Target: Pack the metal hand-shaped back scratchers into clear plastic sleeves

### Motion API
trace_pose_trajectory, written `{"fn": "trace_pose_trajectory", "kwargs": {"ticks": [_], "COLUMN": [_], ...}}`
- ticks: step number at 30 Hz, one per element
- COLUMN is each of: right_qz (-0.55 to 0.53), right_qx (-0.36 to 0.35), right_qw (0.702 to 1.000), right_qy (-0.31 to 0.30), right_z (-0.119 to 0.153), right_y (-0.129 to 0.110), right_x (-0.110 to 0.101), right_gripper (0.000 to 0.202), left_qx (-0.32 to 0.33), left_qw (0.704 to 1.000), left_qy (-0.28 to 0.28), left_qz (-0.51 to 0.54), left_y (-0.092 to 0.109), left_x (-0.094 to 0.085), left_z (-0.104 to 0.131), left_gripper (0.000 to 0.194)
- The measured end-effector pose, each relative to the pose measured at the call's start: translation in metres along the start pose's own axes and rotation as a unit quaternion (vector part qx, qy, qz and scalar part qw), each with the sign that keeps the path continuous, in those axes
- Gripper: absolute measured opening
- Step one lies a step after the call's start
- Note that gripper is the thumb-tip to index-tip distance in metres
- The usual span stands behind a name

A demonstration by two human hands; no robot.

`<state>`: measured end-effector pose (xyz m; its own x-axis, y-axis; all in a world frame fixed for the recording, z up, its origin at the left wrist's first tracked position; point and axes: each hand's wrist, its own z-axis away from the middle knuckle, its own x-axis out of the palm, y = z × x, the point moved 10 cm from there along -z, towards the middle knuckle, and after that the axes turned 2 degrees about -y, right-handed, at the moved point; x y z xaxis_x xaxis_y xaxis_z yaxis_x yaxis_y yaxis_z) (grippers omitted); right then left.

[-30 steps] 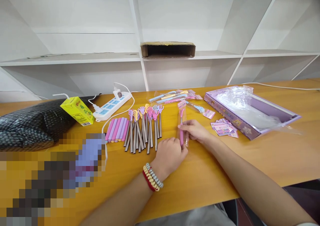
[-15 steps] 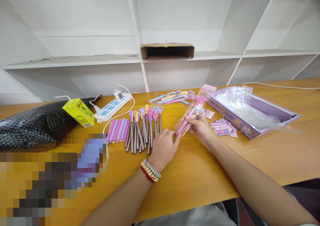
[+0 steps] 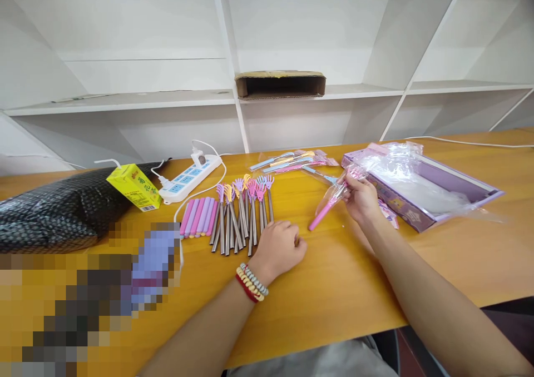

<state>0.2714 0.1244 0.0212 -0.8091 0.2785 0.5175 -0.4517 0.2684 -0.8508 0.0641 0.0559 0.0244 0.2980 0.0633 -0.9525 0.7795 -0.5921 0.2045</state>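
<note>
My right hand (image 3: 362,196) grips a pink back scratcher (image 3: 323,213) in a clear plastic sleeve, near its hand-shaped head. Its handle slants down to the left above the table. My left hand (image 3: 283,247) is curled closed at the table with nothing visible in it. Just left of that hand lie several metal-stemmed back scratchers (image 3: 240,216) with purple, yellow, pink and blue claw heads. Pink and purple handle tubes (image 3: 198,217) are lined up beside them. Behind my right hand, a blue back scratcher (image 3: 319,174) lies partly hidden. Printed cards (image 3: 389,214) are partly covered by my right hand.
A purple display box (image 3: 467,185) holding clear plastic stands at right. Wrapped back scratchers (image 3: 292,161) lie at the back. To the left are a white power strip (image 3: 192,178), a yellow drink carton (image 3: 136,188) and a black bag (image 3: 62,213). A cardboard box (image 3: 280,86) sits on the shelf.
My left hand has let go of the wrapped pink back scratcher. My right hand has carried it right, toward the purple box, and now grips it nearer the head.
</note>
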Motion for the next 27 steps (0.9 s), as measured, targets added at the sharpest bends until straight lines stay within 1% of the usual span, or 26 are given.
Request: {"fn": "trace_pose_trajectory", "kwargs": {"ticks": [2,4,6,8,10,12,14,16,17,18,22,23,25,27], "right_qz": [0.006,0.012,0.015,0.013,0.009,0.002,-0.010,-0.022,-0.028,-0.031,-0.027,-0.027,-0.038,-0.064], "right_qx": [0.022,0.053,0.076,0.092,0.098,0.093,0.084,0.086,0.091,0.095,0.098,0.100,0.103,0.099], "right_qw": [1.000,0.998,0.995,0.992,0.990,0.992,0.995,0.995,0.995,0.995,0.995,0.995,0.994,0.993], "right_qy": [-0.013,-0.033,-0.062,-0.089,-0.097,-0.085,-0.061,-0.035,-0.026,-0.021,-0.018,-0.017,-0.013,0.015], "right_z": [0.004,0.012,0.022,0.031,0.035,0.034,0.028,0.022,0.019,0.016,0.008,0.007,0.007,0.006], "right_y": [0.008,0.020,0.031,0.039,0.042,0.039,0.035,0.033,0.033,0.034,0.036,0.036,0.037,0.036], "right_x": [0.006,0.017,0.031,0.044,0.049,0.047,0.039,0.029,0.025,0.022,0.014,0.013,0.012,0.008], "right_gripper": [0.025,0.024,0.024,0.025,0.026,0.026,0.026,0.025,0.025,0.025,0.021,0.019,0.016,0.012], "left_qx": [-0.013,-0.007,0.001,-0.007,-0.026,-0.055,-0.086,-0.105,-0.107,-0.104,-0.065,-0.061,-0.071,-0.089], "left_qw": [0.999,0.998,0.998,0.999,1.000,0.998,0.996,0.993,0.993,0.994,0.996,0.996,0.995,0.993], "left_qy": [0.026,0.038,0.033,0.023,0.007,-0.007,-0.012,-0.007,-0.002,0.006,0.041,0.048,0.061,0.079], "left_qz": [0.031,0.054,0.050,0.027,0.014,0.021,0.036,0.044,0.044,0.044,0.043,0.040,0.023,0.002], "left_y": [-0.001,0.001,0.004,0.002,-0.004,-0.011,-0.018,-0.020,-0.019,-0.016,-0.002,-0.001,-0.003,-0.009], "left_x": [-0.007,-0.011,-0.010,-0.007,-0.001,0.003,0.005,0.002,-0.001,-0.005,-0.020,-0.023,-0.027,-0.030], "left_z": [0.001,0.001,0.001,0.001,0.000,0.000,0.000,0.000,0.000,0.000,0.001,0.001,0.002,0.003], "left_gripper": [0.017,0.020,0.021,0.021,0.019,0.022,0.037,0.048,0.050,0.049,0.035,0.034,0.035,0.038]}}
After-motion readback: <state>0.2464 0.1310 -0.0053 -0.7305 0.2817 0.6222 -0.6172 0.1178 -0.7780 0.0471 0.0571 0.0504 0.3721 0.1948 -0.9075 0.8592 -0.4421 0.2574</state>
